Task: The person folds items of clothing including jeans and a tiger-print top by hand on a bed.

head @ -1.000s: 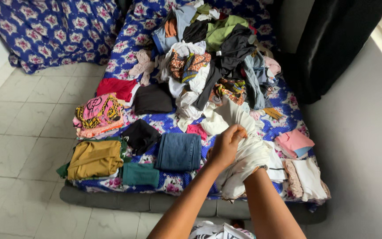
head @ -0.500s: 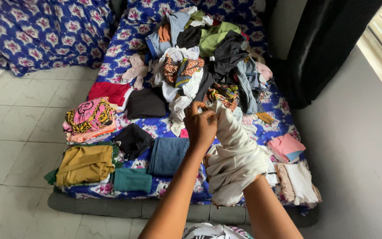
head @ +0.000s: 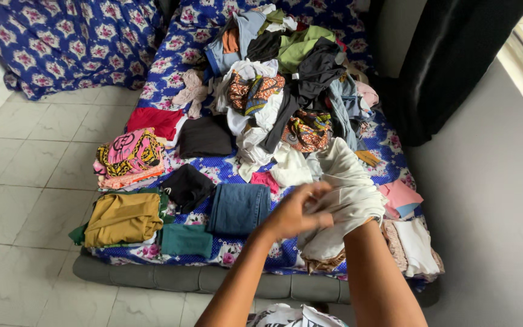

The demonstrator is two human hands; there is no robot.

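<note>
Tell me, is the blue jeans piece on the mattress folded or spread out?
Folded: the blue jeans lie as a neat compact rectangle among other folded pieces.

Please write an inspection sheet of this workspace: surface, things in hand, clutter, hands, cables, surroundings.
Surface: mattress on tiled floor, blue flowered sheet.
Things in hand: white garment, bunched, held above the mattress.
Clutter: loose clothes pile at the far end; folded pieces near: mustard garment, denim piece, pink patterned stack.
Hands: left hand grips the white garment; right hand is hidden inside it.
Cables: nothing seen.
Surroundings: grey wall, dark curtain.
</note>
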